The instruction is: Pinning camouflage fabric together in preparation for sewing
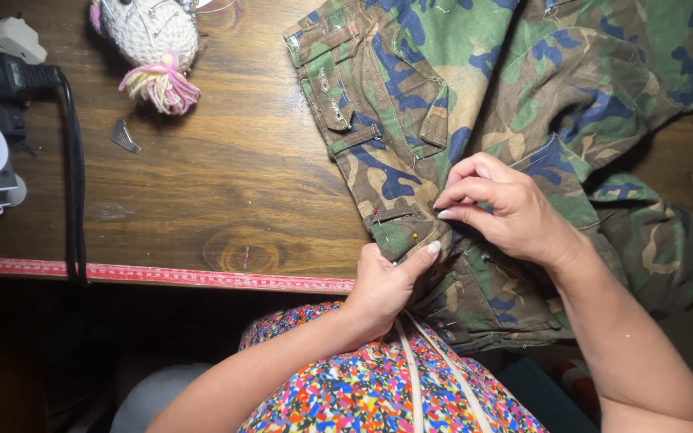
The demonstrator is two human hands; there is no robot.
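On the brown wooden table [202, 184], the left hand [382, 285] pinches the green camouflage cotton garment [475, 104] at its edge while the right hand [495, 204] closes fingertips there; two coloured-head pins [395, 232] are seated, remaining seam unpinned.

A crocheted pincushion [150, 36], black cable [74, 172], red measuring tape [162, 275] and what may be a small metal piece [124, 136] lie about the wooden table [226, 184].
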